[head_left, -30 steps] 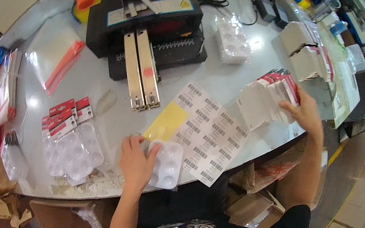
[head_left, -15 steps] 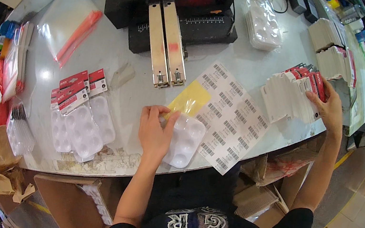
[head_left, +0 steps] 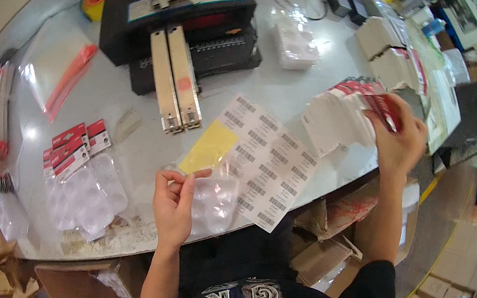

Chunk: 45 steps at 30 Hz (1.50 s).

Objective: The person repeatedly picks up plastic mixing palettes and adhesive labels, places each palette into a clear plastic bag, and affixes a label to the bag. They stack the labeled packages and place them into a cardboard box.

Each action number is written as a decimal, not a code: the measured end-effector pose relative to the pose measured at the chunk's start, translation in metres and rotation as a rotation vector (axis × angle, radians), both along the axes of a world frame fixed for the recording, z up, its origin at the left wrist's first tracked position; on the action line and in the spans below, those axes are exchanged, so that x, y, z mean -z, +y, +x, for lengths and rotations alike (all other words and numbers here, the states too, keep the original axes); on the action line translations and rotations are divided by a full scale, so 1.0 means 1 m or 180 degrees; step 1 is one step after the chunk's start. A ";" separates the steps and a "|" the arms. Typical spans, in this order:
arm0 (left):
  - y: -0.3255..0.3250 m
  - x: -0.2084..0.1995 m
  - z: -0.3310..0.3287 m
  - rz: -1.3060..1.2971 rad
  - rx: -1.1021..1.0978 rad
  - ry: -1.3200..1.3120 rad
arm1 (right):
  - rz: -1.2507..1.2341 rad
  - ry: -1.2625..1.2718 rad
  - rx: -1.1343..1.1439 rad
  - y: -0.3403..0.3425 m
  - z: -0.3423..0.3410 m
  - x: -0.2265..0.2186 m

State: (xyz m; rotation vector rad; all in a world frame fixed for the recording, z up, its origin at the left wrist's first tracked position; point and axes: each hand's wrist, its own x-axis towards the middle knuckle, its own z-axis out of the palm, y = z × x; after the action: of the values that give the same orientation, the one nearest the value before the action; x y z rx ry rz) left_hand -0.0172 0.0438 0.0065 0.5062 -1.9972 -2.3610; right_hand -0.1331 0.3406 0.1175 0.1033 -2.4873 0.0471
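Observation:
My left hand (head_left: 174, 206) pinches the edge of a clear bag holding a white plastic paint palette (head_left: 216, 205) with round wells. This bagged palette lies at the table's front edge, partly over a sheet of barcode stickers (head_left: 263, 169) with a yellow patch where stickers are gone. At the right my right hand (head_left: 403, 135) is closed on a red-and-white header card (head_left: 385, 110) at the end of a fanned stack of cards (head_left: 335, 118). How many cards its fingers hold is hidden. Further left, several bagged palettes (head_left: 82, 198) with red header cards lie overlapping.
A black machine (head_left: 178, 19) with two metal rails stands at the back. Behind the sheet lies a pile of bagged palettes (head_left: 295, 45). Clear bags with a red strip (head_left: 67, 79) lie at left. More card stacks (head_left: 387, 51) stand far right. Open cardboard boxes (head_left: 328, 252) sit below the table's edge.
The whole view has shifted, so the table's things appear further left. My left hand still holds the bagged palette. My right hand's fingers have closed further round the end of the card stack.

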 end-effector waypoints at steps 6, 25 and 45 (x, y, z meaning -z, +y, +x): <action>-0.002 -0.034 0.020 0.0432 0.0276 -0.0202 | -0.1598 -0.2297 -0.2740 -0.103 0.023 0.006; -0.006 -0.023 0.025 -0.0391 -0.0510 -0.0346 | -0.2552 -0.3319 -0.2247 -0.131 0.020 0.052; -0.016 0.006 -0.007 -0.0871 -0.0886 -0.0370 | -0.5081 -0.4489 -0.0918 -0.148 0.024 0.105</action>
State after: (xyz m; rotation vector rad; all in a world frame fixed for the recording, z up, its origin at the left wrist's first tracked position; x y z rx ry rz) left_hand -0.0239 0.0274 0.0007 0.8583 -2.0906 -1.9036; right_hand -0.1088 0.1924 0.0124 -0.3740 -2.5979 2.8844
